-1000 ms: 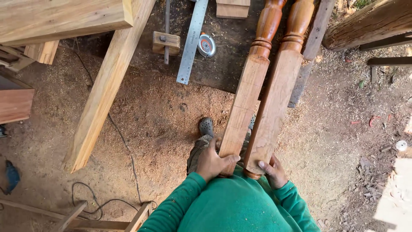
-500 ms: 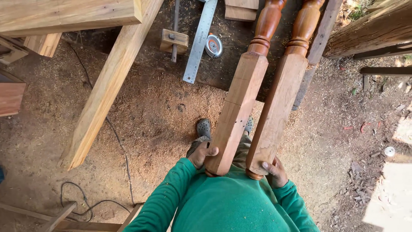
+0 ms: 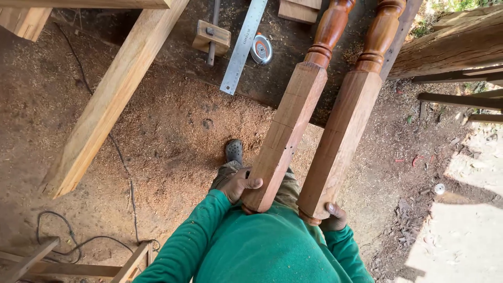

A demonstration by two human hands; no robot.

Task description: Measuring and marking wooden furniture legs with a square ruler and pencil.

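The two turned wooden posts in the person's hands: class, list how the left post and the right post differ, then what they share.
The left post leans more steeply to the right than the right post. The left hand grips the left post's side with the thumb on its face; the right hand cups the right post's bottom end. Small holes show on the left post only. Both have square lower sections and reddish turned tops.

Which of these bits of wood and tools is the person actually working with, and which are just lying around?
In hand:
- left turned post, gripped near its end by the left hand
- right turned post, held at its end by the right hand

Lying about:
- steel ruler
- tape measure
- marking gauge
- long beam
- cable
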